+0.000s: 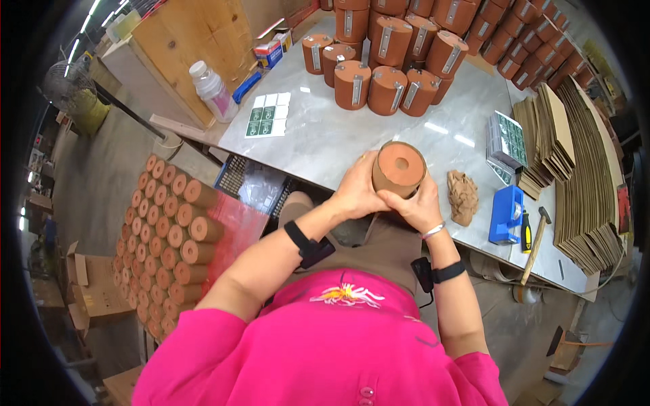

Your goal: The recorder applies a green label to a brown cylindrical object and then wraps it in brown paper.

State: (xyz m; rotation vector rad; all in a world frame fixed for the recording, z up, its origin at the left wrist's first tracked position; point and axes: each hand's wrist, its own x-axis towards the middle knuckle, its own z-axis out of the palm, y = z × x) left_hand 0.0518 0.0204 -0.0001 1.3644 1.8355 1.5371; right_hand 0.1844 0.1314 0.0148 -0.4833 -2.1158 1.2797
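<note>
Just above the front edge of the grey table [318,128], a reddish-brown clay cylinder [391,172] is held upright, its flat end with a round hole facing up. My left hand [357,191] wraps its left side. My right hand [421,206] grips it from the right and near side, both thumbs close together at the front. A crumpled brown cloth [462,196] lies right of my right hand. Finished-looking reddish cylinders with metal strips [352,85] stand stacked at the back of the table. A sheet of green-and-white labels [268,115] lies on the left.
Left of me, rows of cylinders with end holes [200,229] are piled beside red plastic sheet [237,223]. At right are a blue tape dispenser [504,218], a screwdriver [526,233], a hammer [536,243], label stack [506,139] and folded cardboard [586,155]. A white bottle [212,91] stands back left.
</note>
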